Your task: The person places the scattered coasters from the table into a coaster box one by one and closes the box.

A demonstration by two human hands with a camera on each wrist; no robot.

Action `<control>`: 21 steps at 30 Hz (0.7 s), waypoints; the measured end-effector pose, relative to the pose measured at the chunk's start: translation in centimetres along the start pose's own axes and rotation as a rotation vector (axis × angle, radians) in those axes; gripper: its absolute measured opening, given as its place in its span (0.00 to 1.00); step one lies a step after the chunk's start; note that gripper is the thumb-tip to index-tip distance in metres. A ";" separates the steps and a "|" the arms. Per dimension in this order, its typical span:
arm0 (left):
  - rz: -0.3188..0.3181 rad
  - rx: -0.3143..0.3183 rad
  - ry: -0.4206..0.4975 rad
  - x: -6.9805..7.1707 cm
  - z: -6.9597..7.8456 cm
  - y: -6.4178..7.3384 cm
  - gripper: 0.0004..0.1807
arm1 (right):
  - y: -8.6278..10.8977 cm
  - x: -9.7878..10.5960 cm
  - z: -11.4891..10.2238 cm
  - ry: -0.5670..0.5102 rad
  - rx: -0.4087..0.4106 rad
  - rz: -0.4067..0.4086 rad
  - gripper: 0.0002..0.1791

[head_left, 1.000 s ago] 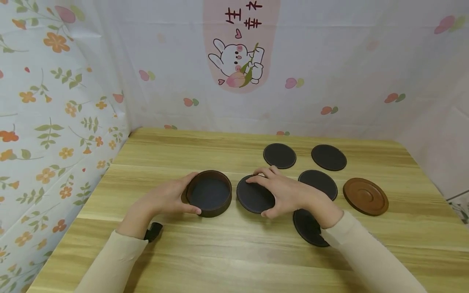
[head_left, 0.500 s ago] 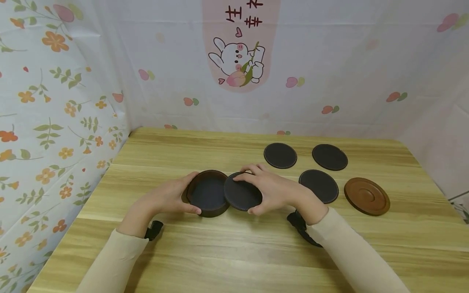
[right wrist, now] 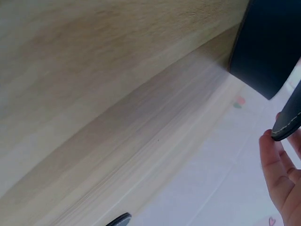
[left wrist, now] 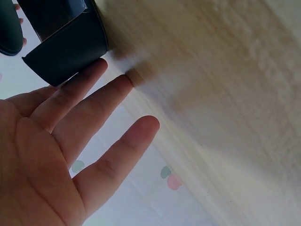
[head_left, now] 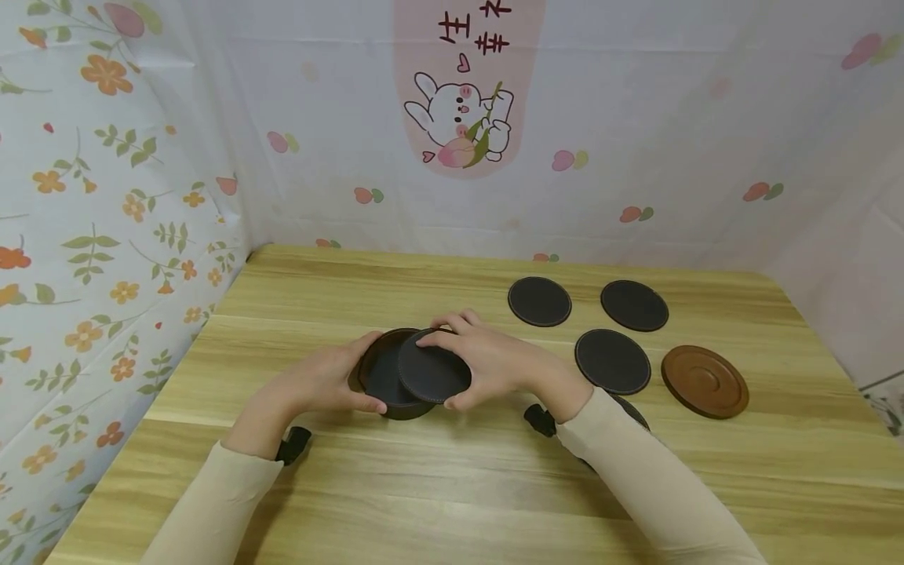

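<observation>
My left hand (head_left: 321,378) holds a dark round coaster holder (head_left: 410,410) on the table, thumb at its near side and fingers at its far left. The left wrist view shows fingertips against the holder's wall (left wrist: 70,54). In my right hand (head_left: 497,362) is a black round coaster (head_left: 429,375) with a stitched edge, gripped between thumb and fingers. The coaster hangs over the right part of the holder's opening, covering part of its dark inside. From the right wrist, the coaster (right wrist: 288,120) appears just apart from the holder's wall (right wrist: 265,47).
Several black coasters lie flat on the wooden table (head_left: 424,502): two at the back (head_left: 540,301), one at mid right (head_left: 612,361), one partly hidden under the right forearm (head_left: 632,410). A brown round wooden lid-like disc (head_left: 705,381) lies farther right. A patterned cloth (head_left: 318,118) hangs behind.
My right hand has carried the coaster leftward, from beside the holder to over its opening. The left hand and the holder have stayed in place.
</observation>
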State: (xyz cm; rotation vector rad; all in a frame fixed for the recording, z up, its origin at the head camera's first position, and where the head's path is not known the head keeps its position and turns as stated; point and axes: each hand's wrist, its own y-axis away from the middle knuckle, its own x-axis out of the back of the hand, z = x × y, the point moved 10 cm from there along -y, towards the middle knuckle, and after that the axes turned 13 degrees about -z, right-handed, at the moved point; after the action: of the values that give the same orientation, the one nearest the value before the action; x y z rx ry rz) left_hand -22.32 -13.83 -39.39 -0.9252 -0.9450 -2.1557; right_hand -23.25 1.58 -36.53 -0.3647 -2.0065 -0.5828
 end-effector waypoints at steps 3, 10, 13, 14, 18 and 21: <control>0.005 0.000 -0.008 0.1 0.0 0.0 0.62 | -0.7 -0.1 -0.3 0.010 0.008 -0.010 0.45; -0.004 0.007 -0.005 0.0 0.1 0.0 0.63 | -1.9 -0.3 -1.0 0.042 0.024 -0.016 0.46; -0.005 0.001 0.010 0.0 0.1 0.0 0.62 | -2.5 -0.3 -1.4 0.044 0.037 -0.004 0.46; -0.005 -0.001 0.015 0.0 0.1 0.0 0.62 | -2.7 -0.3 -1.4 0.046 0.040 -0.002 0.46; -0.005 -0.014 0.022 0.0 0.1 0.0 0.61 | -3.4 -0.4 -1.7 0.056 0.040 0.004 0.46; -0.004 -0.017 0.016 -0.1 0.1 0.0 0.60 | -3.8 -0.5 -1.9 0.060 0.039 0.002 0.45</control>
State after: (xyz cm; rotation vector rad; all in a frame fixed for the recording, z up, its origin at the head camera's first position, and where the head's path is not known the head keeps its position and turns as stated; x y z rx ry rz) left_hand -22.23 -13.72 -39.36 -0.9139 -0.9223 -2.1743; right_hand -23.48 -2.64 -37.11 -0.3223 -1.9567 -0.5467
